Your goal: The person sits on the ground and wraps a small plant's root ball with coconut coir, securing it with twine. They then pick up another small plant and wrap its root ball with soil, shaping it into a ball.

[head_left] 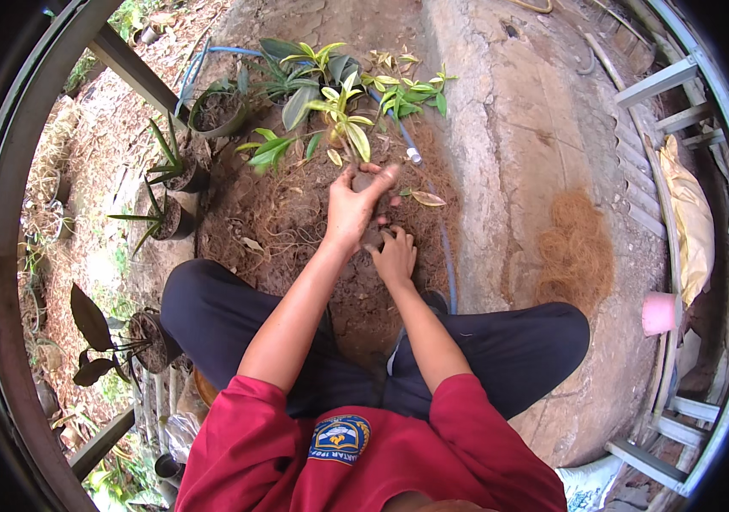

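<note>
My left hand [358, 201] is curled around the base of a variegated yellow-green plant [346, 121], and a dark earthy clump [362, 182] shows between thumb and fingers. The plant's leaves stand up beyond my fingertips. Just nearer to me, my right hand [396, 256] is low over the dark soil [287, 224], its fingers bent beside the left wrist. Earthy matter shows at its fingertips; whether it grips any is unclear. A loose leaf [428, 198] lies right of my left hand. Brown fibre [425, 153] is spread over the ground there.
Cut leafy stems [412, 93] lie at the back beside a blue hose [406, 137] with a white end. Potted plants [188, 173] line the left side. A coconut-fibre heap [575, 249] rests on the concrete at right, with a pink pot [658, 313] beyond it.
</note>
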A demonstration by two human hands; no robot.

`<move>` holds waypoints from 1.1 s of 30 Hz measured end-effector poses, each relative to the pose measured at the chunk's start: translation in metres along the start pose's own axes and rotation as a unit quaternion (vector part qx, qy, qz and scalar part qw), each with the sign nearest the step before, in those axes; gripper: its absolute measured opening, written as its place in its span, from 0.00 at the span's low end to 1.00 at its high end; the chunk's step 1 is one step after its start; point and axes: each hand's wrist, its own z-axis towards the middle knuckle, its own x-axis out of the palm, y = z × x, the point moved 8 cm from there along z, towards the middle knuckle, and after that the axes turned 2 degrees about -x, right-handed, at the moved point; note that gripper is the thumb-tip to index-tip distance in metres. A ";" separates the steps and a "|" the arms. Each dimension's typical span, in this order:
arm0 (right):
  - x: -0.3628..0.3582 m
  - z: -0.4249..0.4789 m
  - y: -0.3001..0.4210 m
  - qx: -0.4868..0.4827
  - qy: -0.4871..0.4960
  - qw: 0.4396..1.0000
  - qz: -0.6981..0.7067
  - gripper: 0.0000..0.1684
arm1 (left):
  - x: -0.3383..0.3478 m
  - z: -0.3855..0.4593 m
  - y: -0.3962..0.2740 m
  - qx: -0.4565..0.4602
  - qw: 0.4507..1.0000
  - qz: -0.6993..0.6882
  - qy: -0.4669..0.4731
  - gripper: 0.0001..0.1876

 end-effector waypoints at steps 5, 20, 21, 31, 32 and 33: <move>0.000 -0.005 0.005 -0.102 -0.015 0.993 -0.052 0.22 | -0.013 0.009 0.016 -0.074 0.980 -0.181 -0.028 0.15; -0.021 0.029 -0.015 0.111 0.098 0.704 0.695 0.13 | -0.025 0.016 0.020 -0.044 0.997 -0.018 -0.053 0.19; -0.031 0.033 -0.013 0.090 0.079 0.712 0.692 0.14 | -0.026 0.015 0.022 -0.057 0.994 -0.061 -0.071 0.18; -0.157 0.025 0.066 -0.173 -0.086 0.805 0.561 0.19 | -0.010 0.013 0.026 -0.063 0.969 -0.238 0.011 0.28; -0.162 0.021 0.070 -0.167 -0.108 0.814 0.546 0.16 | -0.005 0.011 0.026 -0.092 0.972 -0.216 0.019 0.30; -0.165 0.018 0.075 -0.208 -0.109 0.822 0.518 0.16 | -0.005 0.012 0.025 -0.070 0.982 -0.172 0.023 0.30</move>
